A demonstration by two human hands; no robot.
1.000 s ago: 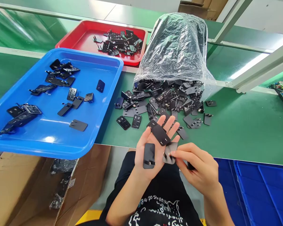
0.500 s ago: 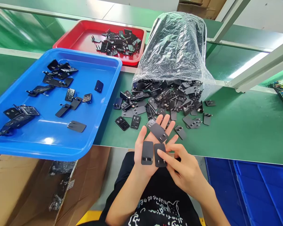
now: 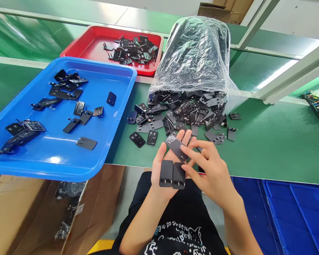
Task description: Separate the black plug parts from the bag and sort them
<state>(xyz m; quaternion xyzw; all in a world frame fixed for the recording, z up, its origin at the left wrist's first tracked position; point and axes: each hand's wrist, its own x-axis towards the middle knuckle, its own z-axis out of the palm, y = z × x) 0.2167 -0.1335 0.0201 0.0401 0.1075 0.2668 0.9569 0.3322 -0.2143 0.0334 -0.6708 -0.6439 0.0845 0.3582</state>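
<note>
Right hand (image 3: 211, 170) has shifted its index finger from the lower right plate up to the upper plate since half a second ago. Now: index tip on the upper plate (image 3: 178, 150), thumb at the top corner of the lower right plate (image 3: 178, 174). Index and thumb stand apart, modest gap. Other right fingers curled; something dark shows under them, can't tell whether they grip it.

Left hand (image 3: 170, 156) is palm up, fingers spread flat, bearing the plates rather than clamping them. Lower left plate (image 3: 166, 171) sits right beside the lower right one on the palm, both with metal prongs at the near end. Upper plate lies tilted across the fingers, with a shiny textured piece (image 3: 170, 139) at its far end.

Beyond the hands: heap of black plates (image 3: 188, 111) on the green worktop (image 3: 268, 148), at the mouth of a clear plastic bag (image 3: 195, 53). Blue tray (image 3: 69, 156) on the left has scattered plates and small clusters; red tray (image 3: 86, 44) behind it has a pile of dark parts toward its right end.
</note>
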